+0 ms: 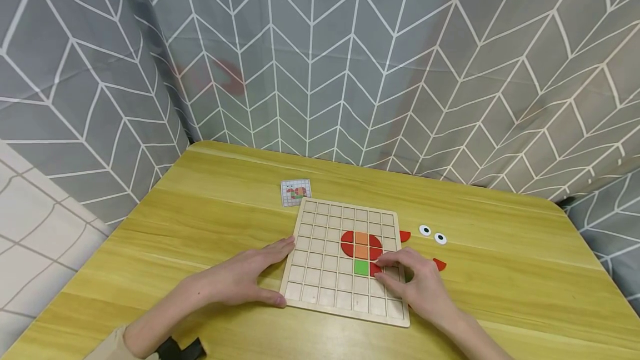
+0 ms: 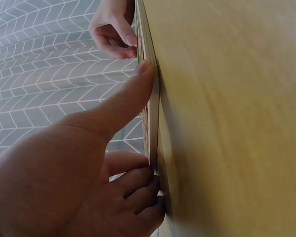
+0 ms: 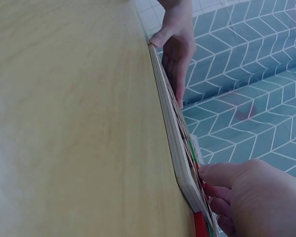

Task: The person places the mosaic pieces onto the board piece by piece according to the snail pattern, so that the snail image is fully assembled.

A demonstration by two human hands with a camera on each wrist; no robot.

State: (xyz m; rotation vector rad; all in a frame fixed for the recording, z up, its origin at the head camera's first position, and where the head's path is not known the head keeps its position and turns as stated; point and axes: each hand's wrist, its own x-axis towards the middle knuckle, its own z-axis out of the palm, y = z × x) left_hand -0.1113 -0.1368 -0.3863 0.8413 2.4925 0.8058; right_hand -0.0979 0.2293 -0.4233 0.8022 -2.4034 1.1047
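A wooden grid board (image 1: pixel 320 276) lies flat on the table. My left hand (image 1: pixel 240 278) rests against its left side, the thumb at the near corner and the fingers spread along the edge. Over the board's right part, my right hand (image 1: pixel 422 285) pinches a red piece (image 1: pixel 374 269) between thumb and fingertips, at the cell right of a green square (image 1: pixel 361 267). The fingers partly hide that piece, so its full shape cannot be told. Above the green square sit orange squares (image 1: pixel 362 244), flanked by red rounded pieces (image 1: pixel 347 236).
Right of the board lie two round eye pieces (image 1: pixel 425 230) and loose red pieces, one (image 1: pixel 405 236) at the board's edge, another (image 1: pixel 439 264) beyond the right hand. A small printed card (image 1: pixel 295 192) with a coloured pattern lies behind the board. A patterned curtain (image 1: pixel 330 71) hangs behind the table.
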